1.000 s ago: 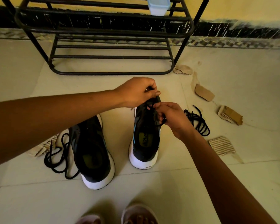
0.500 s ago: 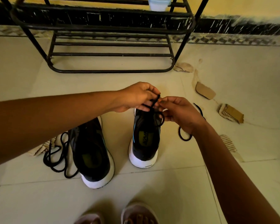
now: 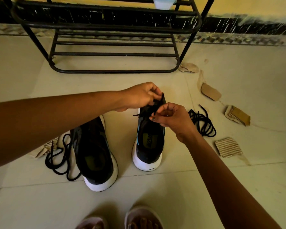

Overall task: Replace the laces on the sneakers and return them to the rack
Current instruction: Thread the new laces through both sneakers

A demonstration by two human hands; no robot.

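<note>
Since half a sec ago the right hand point(image 3: 172, 119) slid back toward 5 o'clock from the left hand point(image 3: 141, 96); both sets of fingertips still pinch the lace point(image 3: 162, 97) over the right sneaker point(image 3: 149, 142).

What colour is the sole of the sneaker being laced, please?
The sole is white; the head view shows it best.

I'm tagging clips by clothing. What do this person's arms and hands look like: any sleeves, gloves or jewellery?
The left forearm and right forearm are bare to the picture's edge: no sleeves, watch or bracelet show. The left hand and right hand wear no gloves. One right fingernail looks dark, perhaps polished; too small to tell.
</note>
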